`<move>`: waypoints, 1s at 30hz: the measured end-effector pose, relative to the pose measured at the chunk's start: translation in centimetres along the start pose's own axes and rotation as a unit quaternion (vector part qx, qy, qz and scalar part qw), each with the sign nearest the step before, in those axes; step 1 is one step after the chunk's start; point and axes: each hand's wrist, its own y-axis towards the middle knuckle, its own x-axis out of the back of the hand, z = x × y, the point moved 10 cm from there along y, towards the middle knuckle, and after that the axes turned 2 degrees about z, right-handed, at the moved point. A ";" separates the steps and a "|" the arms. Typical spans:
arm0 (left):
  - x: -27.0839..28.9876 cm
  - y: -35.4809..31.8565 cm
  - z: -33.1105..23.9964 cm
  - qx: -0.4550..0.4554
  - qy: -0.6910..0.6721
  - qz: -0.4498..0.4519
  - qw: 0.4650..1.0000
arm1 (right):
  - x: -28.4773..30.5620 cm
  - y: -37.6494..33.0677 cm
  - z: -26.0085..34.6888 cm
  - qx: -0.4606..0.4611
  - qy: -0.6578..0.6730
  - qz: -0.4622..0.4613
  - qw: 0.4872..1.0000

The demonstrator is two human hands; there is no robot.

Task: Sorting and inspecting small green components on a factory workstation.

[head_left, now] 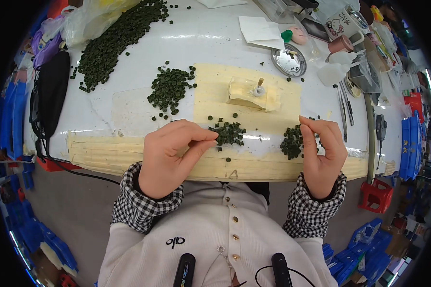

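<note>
My left hand (173,152) is closed in a pinch, thumb and index tips meeting at the left edge of a small pile of dark green pieces (231,134). Whatever it holds there is too small to make out. Over a second small pile of green pieces (291,142), my right hand (323,150) also has thumb and index tips drawn together; anything between them is hidden. Beyond my left hand lies a larger heap of the same pieces (169,89). A tape-covered block (246,94) with a short upright peg (260,82) stands between and beyond the hands.
A long heap of green pieces (115,45) stretches across the far left, beside plastic bags (84,24) and a black pouch (52,91). To the right are a round metal dish (289,61), tweezers (342,107) and a white bottle (331,74). Yellowish tape covers the table's near edge (105,153).
</note>
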 end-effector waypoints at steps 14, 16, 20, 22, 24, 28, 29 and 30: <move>0.9 -1.2 0.5 0.007 0.096 -0.041 0.995 | -3.4 -1.3 1.7 0.035 -0.044 0.052 0.997; 1.9 -1.3 0.4 0.003 0.104 -0.070 0.992 | -2.5 -1.4 0.7 -0.002 -0.002 0.041 0.999; 4.6 -1.7 1.5 0.019 0.121 -0.130 0.984 | -1.5 -1.4 0.4 0.014 -0.066 0.008 0.998; 5.9 -2.1 1.6 0.036 0.143 -0.147 0.978 | -2.5 -1.3 1.2 0.031 -0.072 0.037 0.996; 6.6 -2.4 1.7 0.042 0.153 -0.163 0.974 | -3.4 -1.3 1.9 0.048 -0.082 0.055 0.994; 7.3 -2.6 2.2 0.069 0.183 -0.144 0.970 | -4.4 -1.3 2.7 0.077 -0.102 0.056 0.990; 7.3 -2.6 2.4 0.084 0.184 -0.135 0.970 | -4.5 -1.3 2.8 0.081 -0.105 0.054 0.990; 7.1 -2.6 2.4 0.081 0.182 -0.132 0.971 | -4.4 -1.3 3.0 0.085 -0.113 0.053 0.989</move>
